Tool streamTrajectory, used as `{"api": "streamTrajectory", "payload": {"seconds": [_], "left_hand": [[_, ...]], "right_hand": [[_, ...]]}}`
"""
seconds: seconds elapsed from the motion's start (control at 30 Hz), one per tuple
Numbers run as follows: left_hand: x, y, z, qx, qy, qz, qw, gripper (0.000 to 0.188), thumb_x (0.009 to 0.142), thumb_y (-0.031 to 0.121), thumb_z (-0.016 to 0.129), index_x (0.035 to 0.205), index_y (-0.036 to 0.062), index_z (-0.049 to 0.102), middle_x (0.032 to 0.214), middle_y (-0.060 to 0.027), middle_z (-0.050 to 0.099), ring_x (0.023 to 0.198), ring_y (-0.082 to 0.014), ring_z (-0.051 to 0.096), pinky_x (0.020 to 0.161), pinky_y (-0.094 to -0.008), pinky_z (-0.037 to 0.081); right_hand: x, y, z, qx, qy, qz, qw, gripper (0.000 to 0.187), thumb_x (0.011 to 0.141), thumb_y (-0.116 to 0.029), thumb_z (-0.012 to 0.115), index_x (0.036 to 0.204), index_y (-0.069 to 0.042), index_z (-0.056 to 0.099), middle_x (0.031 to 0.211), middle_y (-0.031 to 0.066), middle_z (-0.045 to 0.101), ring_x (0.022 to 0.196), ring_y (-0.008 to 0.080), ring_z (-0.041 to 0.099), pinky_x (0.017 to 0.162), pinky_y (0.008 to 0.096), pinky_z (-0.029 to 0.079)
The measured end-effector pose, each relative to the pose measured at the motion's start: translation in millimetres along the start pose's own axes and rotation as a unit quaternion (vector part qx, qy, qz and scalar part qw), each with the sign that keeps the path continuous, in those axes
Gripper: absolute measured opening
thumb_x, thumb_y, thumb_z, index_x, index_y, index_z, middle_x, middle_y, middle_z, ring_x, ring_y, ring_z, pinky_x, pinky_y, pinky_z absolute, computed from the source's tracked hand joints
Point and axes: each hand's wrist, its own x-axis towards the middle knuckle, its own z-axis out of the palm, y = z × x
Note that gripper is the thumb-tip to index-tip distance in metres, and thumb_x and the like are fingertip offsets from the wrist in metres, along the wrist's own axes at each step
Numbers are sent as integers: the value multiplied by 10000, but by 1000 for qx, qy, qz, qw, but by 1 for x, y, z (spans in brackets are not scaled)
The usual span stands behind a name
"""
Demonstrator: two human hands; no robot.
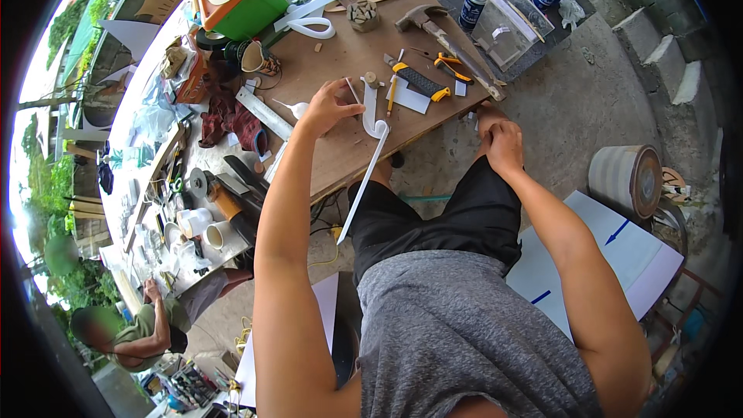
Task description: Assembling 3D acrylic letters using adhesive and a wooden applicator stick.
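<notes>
My left hand (pixel 331 110) is over the brown tabletop, its thumb and fingers pinched about a thin pale strip (pixel 354 91). Just right of it is a white hook-shaped piece (pixel 370 118), with a small round wooden block (pixel 371 79) at its top. From the curled end of the hook, a long narrow white strip (pixel 361 183) hangs past the table edge towards my lap. My right hand (pixel 503 145) rests at my right knee, fingers curled in; nothing shows in it. A white nozzle bottle (pixel 297 109) lies left of my left hand.
A yellow-black cutter (pixel 422 80), pliers (pixel 453 70) and a hammer (pixel 449 42) lie at the table's right. Spray cans (pixel 474 6) stand beyond. An angle grinder (pixel 224 200) and cups (pixel 219 234) crowd the left. Another person (pixel 143 333) works at lower left.
</notes>
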Motion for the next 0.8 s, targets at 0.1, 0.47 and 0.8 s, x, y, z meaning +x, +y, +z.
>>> {"api": "streamTrajectory", "payload": {"seconds": [0.1, 0.47, 0.8], "left_hand": [[2, -1, 0, -3, -1, 2, 1000, 872, 715, 351, 916, 1449, 35, 567, 1325, -147, 599, 998, -236, 654, 896, -361, 550], [3, -5, -1, 22, 9, -6, 1000, 913, 697, 409, 923, 1448, 38, 560, 1393, -173, 573, 1094, -283, 652, 960, -397, 545], [6, -8, 2, 61, 14, 17, 998, 947, 700, 465, 910, 1466, 45, 545, 1430, -176, 561, 1146, -304, 640, 997, -401, 526]], "right_hand": [[-1, 0, 0, -2, -5, 5, 1000, 168, 905, -189, 647, 938, -34, 701, 1007, 158, 647, 1083, 367, 581, 901, 490, 429], [2, -7, -6, 16, -9, 14, 1000, 161, 889, -186, 660, 904, -31, 702, 1000, 142, 648, 1093, 356, 589, 921, 490, 432], [2, -4, -3, -10, -38, 16, 999, 207, 922, -210, 646, 949, -14, 707, 1077, 156, 653, 1152, 366, 567, 969, 498, 426]]}}
